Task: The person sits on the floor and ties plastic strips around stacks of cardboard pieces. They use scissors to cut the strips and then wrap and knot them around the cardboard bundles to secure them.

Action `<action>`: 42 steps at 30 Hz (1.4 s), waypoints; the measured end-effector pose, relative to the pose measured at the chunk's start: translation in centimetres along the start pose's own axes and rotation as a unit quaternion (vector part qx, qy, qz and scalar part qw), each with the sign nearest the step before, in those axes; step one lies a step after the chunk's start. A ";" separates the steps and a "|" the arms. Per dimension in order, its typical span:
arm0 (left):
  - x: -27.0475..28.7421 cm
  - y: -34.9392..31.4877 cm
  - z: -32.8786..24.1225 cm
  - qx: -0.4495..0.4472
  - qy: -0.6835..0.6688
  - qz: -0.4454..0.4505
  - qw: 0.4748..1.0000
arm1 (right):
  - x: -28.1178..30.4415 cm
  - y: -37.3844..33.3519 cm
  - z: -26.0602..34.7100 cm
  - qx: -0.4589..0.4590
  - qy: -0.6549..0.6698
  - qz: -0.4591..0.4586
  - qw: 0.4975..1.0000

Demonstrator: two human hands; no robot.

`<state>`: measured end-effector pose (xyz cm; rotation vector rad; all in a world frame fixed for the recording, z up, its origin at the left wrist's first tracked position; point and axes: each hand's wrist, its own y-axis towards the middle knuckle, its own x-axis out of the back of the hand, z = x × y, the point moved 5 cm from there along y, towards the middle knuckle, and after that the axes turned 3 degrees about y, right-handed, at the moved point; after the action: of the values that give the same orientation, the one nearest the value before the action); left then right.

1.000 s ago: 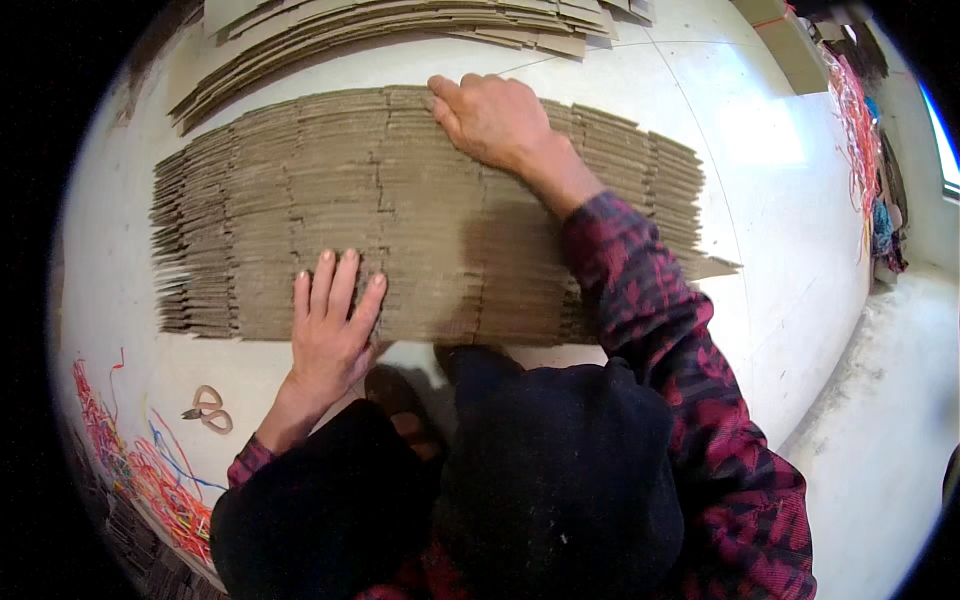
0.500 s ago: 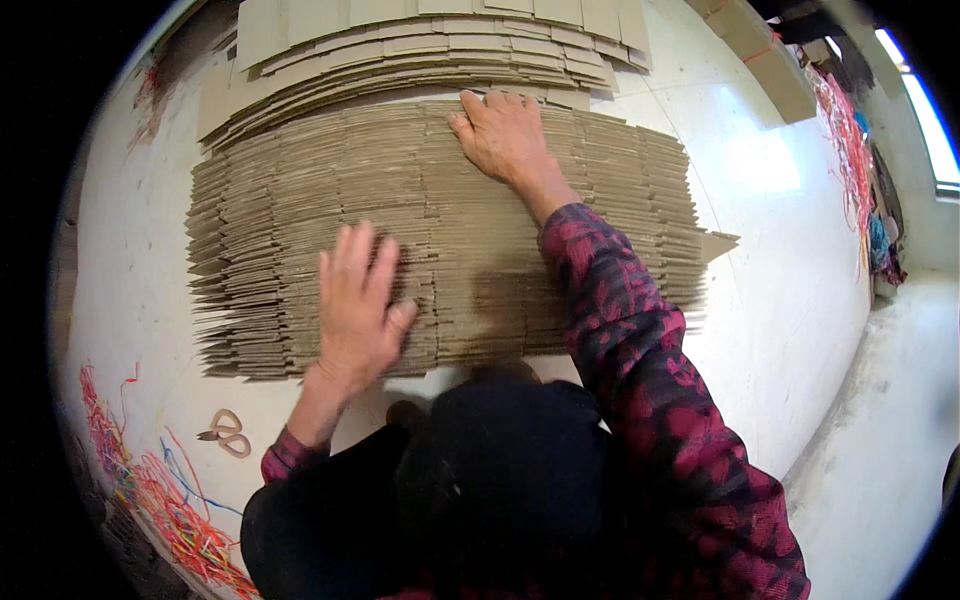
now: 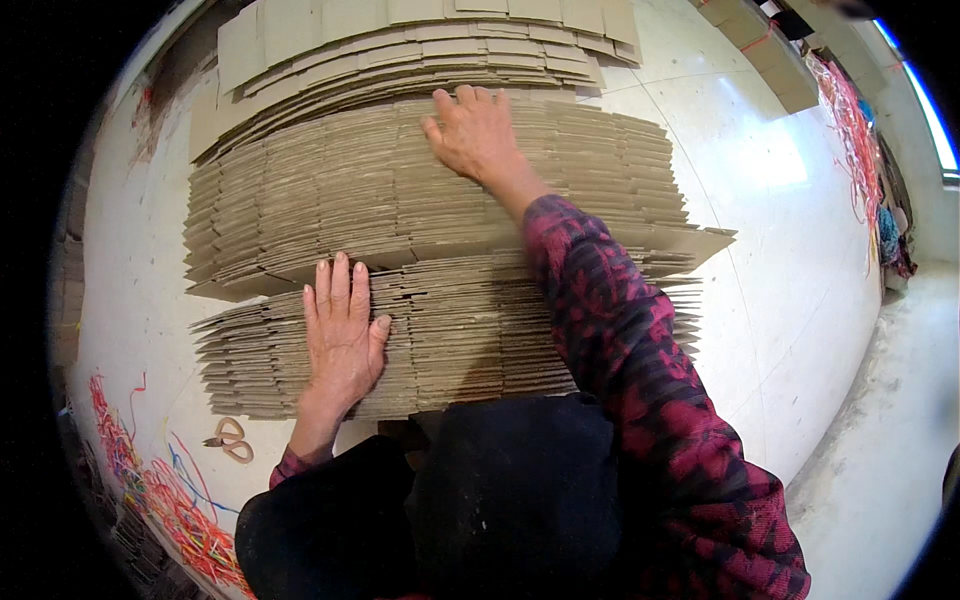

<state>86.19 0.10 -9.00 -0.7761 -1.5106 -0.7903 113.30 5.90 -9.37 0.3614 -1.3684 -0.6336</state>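
Rows of thin brown cardboard pieces, packed on edge, lie across the pale floor before me. A gap splits them into a far section (image 3: 330, 190) and a near section (image 3: 460, 330). My right hand (image 3: 472, 128) reaches over to the far edge of the far section, its fingers bent over that edge, palm down. My left hand (image 3: 342, 330) lies flat on the left part of the near section, fingers stretched, tips close to the gap. Beyond my right hand, a stack of flat overlapping cardboard sheets (image 3: 420, 50) leans back.
Scissors with tan handles (image 3: 233, 440) lie on the floor at the near left. Tangled red and coloured plastic strips (image 3: 180, 510) heap at the lower left, and more red strips (image 3: 845, 130) at the right. A bundle of cardboard (image 3: 765, 60) stands at the far right.
The single packed block has parted into two sections with a gap between. My left hand, blurred and raised before, has come down onto the near section. My right hand has shifted slightly left.
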 end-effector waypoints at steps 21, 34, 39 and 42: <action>2.4 -1.9 2.9 -0.027 -0.124 -0.154 0.980 | 8.6 -6.4 5.5 0.132 0.124 0.272 0.945; 1.7 -1.6 3.3 -0.064 -0.166 -0.257 0.950 | 9.1 -8.6 5.5 0.151 0.149 0.401 0.891; 1.4 -1.3 3.4 -0.079 -0.173 -0.247 0.950 | 8.9 -8.0 4.5 0.145 0.180 0.416 0.880; 1.0 -1.4 3.5 -0.074 -0.179 -0.236 0.952 | 10.9 -5.2 5.4 0.142 0.169 0.406 0.887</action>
<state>83.09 2.27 -8.27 -0.7000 -2.0226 -1.1740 107.80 -4.20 -2.79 0.0919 -1.1319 0.3216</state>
